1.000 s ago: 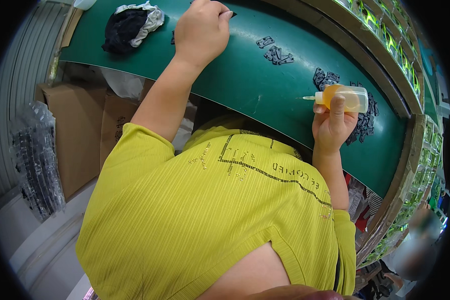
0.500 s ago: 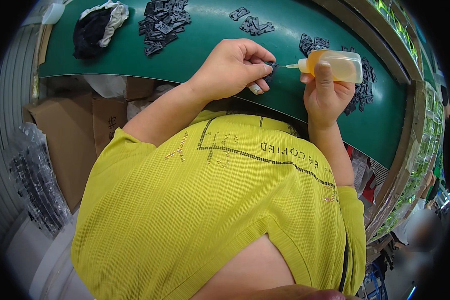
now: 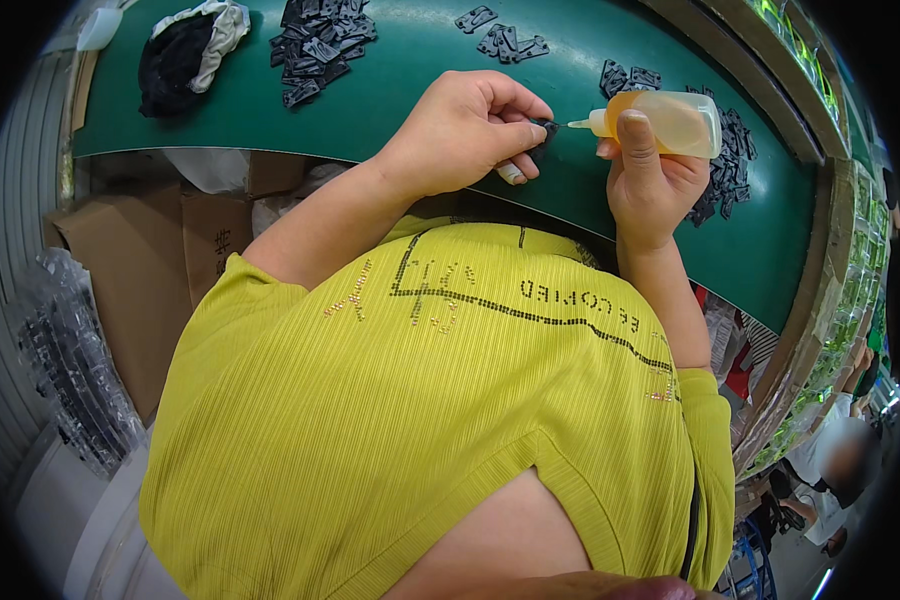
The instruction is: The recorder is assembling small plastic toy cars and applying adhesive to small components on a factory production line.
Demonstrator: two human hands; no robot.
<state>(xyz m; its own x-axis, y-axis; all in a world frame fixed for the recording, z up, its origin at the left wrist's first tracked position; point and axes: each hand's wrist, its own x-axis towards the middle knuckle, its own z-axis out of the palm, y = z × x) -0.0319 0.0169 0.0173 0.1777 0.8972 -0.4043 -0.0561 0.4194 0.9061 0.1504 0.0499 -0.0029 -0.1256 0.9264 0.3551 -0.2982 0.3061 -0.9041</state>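
Seen from the head camera, a person in a yellow-green top sits at a green counter (image 3: 410, 45), both hands raised above its near edge. The left hand (image 3: 458, 135) pinches a small black piece (image 3: 547, 137) between thumb and fingers, the grip drawn narrow; a white wrap (image 3: 511, 174) covers one fingertip. The right hand (image 3: 660, 190) closes around a squeeze bottle (image 3: 688, 118) partly filled with amber liquid, thumb across its near side. The bottle lies almost level, its long axis running left to right, and its slim nozzle (image 3: 582, 124) points left, straight at the piece. The piece sits just beyond the left fingertips, between the two hands, its longer side seemingly running away from the body. Whether the nozzle's fine tip touches it or stops just short cannot be told at this size. Farther off, similar black pieces lie in a left heap (image 3: 320, 45), a small middle cluster (image 3: 510, 43) and a right heap (image 3: 732, 155), well apart from the pinching fingers.
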